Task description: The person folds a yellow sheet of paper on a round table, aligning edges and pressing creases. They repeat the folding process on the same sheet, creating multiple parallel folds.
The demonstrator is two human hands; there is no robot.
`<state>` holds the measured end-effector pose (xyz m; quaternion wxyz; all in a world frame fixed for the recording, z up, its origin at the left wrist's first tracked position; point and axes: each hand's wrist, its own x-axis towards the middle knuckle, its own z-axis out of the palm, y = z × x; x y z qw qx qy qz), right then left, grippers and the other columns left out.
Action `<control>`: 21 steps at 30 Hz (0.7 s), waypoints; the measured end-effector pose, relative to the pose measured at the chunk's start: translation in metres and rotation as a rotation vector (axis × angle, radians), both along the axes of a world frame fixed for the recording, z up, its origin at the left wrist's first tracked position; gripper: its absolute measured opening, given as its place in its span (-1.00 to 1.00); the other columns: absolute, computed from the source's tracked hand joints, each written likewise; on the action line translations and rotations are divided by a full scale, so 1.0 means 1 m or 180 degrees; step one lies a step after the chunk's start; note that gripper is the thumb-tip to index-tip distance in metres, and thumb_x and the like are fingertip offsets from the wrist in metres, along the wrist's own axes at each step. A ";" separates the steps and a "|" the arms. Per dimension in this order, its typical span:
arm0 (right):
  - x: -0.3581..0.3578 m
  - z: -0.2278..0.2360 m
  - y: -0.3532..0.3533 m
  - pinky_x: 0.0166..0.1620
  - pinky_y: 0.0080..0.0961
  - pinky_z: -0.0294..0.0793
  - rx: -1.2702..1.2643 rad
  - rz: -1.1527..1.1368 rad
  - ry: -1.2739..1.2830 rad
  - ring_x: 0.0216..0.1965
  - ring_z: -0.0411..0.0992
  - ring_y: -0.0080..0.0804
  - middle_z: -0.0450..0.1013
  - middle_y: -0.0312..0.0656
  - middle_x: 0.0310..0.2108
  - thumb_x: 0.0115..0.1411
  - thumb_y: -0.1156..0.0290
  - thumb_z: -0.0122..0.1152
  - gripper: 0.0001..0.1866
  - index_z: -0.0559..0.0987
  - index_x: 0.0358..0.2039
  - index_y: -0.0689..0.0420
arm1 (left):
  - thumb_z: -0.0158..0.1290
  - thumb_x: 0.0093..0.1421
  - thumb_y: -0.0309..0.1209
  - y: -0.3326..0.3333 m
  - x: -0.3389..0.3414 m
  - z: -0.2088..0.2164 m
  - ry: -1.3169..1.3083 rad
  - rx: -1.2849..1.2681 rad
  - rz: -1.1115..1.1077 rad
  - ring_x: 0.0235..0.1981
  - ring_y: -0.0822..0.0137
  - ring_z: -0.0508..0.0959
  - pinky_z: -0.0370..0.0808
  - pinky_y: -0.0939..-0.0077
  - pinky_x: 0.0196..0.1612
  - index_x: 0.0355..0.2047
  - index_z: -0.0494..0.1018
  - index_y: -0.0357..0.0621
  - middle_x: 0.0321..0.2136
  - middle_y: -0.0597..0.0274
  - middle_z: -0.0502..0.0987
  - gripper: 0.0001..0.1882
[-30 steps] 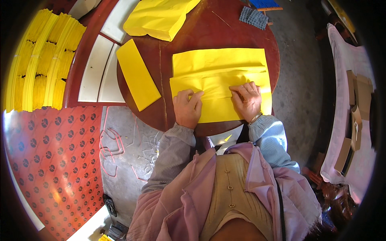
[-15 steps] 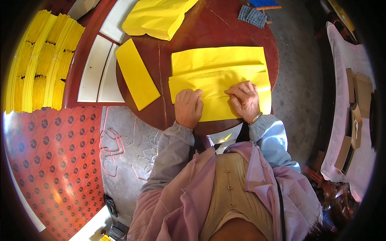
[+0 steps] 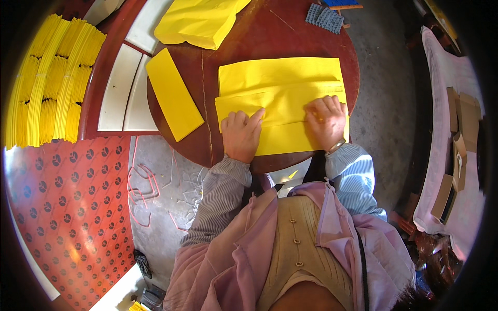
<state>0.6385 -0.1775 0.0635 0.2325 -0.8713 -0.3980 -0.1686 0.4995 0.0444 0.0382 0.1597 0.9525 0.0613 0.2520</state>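
A wide yellow sheet [image 3: 280, 75], folded in layers, lies on the round dark-red table [image 3: 270, 36] before me. A raised fold runs across its middle. My left hand [image 3: 241, 136] is closed at the left end of this fold, its fingers curled on the sheet and its thumb pointing right. Toward the right end, my right hand [image 3: 328, 123] bends its fingers down onto the same fold, fingertips drawn together. Its palm side and whatever lies under the fingers are partly hidden.
A narrow folded yellow piece [image 3: 175, 95] lies to the left, and a larger yellow bundle [image 3: 199, 23] beyond it. Stacked yellow bundles [image 3: 49, 83] stand at far left. A grey textured pad [image 3: 324, 19] sits at the table's far edge. Cardboard boxes [image 3: 456, 155] rest at right.
My right hand has slid right along the fold, toward the sheet's right edge. My left hand has shifted slightly, its thumb now reaching farther over the sheet.
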 end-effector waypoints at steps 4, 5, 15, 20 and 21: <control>-0.015 -0.005 0.042 0.05 -0.19 0.41 0.0395 0.0751 0.0456 0.02 0.48 -0.22 0.60 -0.24 -0.05 0.01 0.48 0.35 -0.69 0.72 -0.17 0.01 | 0.19 0.17 -0.46 -0.002 0.012 -0.009 -0.0539 0.0020 -0.0200 -0.05 0.03 0.54 0.43 0.03 0.07 -0.05 0.61 -0.08 -0.19 0.11 0.55 -0.70; -0.018 -0.007 0.046 0.07 -0.20 0.41 0.0452 0.0742 0.0467 0.02 0.49 -0.23 0.61 -0.24 -0.06 0.02 0.48 0.35 -0.70 0.72 -0.17 0.01 | 0.19 0.16 -0.48 -0.002 0.012 -0.011 -0.0516 -0.0051 -0.0246 -0.02 0.01 0.54 0.43 0.03 0.10 -0.07 0.60 -0.11 -0.18 0.08 0.55 -0.70; -0.011 -0.010 0.007 0.05 -0.17 0.41 0.0430 0.0288 0.0674 -0.10 0.49 -0.16 0.63 -0.20 -0.18 0.15 0.32 0.39 -0.84 0.74 -0.26 0.03 | 0.22 0.11 -0.54 -0.006 0.001 -0.004 -0.0458 -0.0364 0.0022 -0.17 -0.02 0.56 0.44 0.10 0.00 -0.15 0.59 -0.14 -0.30 0.08 0.56 -0.74; -0.002 -0.010 -0.017 -0.01 -0.17 0.39 0.0288 -0.0041 0.0627 -0.13 0.47 -0.13 0.59 -0.19 -0.25 0.18 0.30 0.40 -0.84 0.72 -0.24 0.04 | 0.27 0.15 -0.46 -0.007 0.000 -0.002 -0.0337 -0.0244 0.0289 -0.26 0.09 0.54 0.40 0.17 -0.08 -0.17 0.62 -0.07 -0.39 0.18 0.57 -0.78; 0.001 -0.011 -0.021 -0.02 -0.16 0.39 0.0302 -0.0115 0.0569 -0.12 0.47 -0.12 0.59 -0.20 -0.25 0.19 0.30 0.40 -0.84 0.72 -0.24 0.04 | 0.27 0.15 -0.46 -0.007 0.000 -0.002 -0.0300 -0.0223 0.0339 -0.27 0.10 0.54 0.38 0.18 -0.11 -0.18 0.63 -0.05 -0.39 0.20 0.58 -0.80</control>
